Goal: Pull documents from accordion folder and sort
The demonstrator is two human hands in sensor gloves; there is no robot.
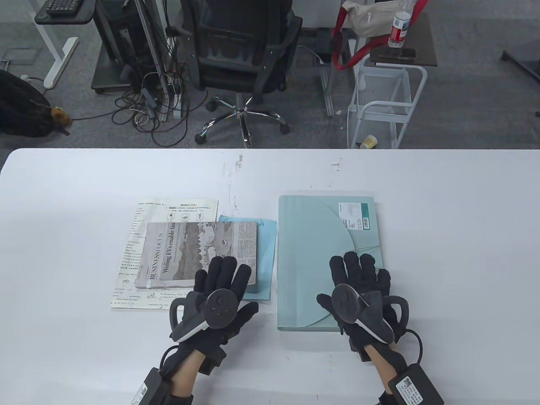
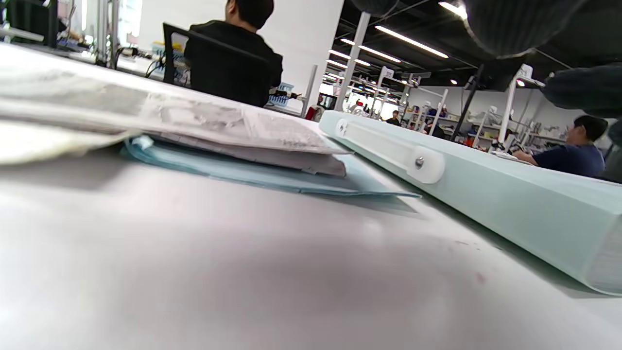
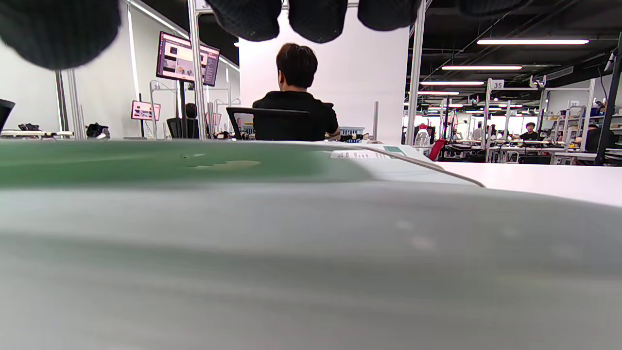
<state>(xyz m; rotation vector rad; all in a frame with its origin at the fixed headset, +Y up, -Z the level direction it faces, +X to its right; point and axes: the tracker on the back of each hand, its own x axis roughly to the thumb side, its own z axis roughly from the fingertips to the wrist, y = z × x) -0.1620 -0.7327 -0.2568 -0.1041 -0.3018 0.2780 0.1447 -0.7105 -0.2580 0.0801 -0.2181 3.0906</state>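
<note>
A pale green accordion folder lies flat and closed on the white table, right of centre; its side shows in the left wrist view. My right hand rests flat, fingers spread, on the folder's near right part. Left of the folder lies a pile: a folded newspaper on a blue sheet and a printed paper. My left hand lies open with its fingertips on the newspaper's near right corner. The pile shows in the left wrist view. Neither hand grips anything.
Beyond the table's far edge stand a black office chair, a white wire cart and a side table with a water bottle. Cables lie on the floor at the left.
</note>
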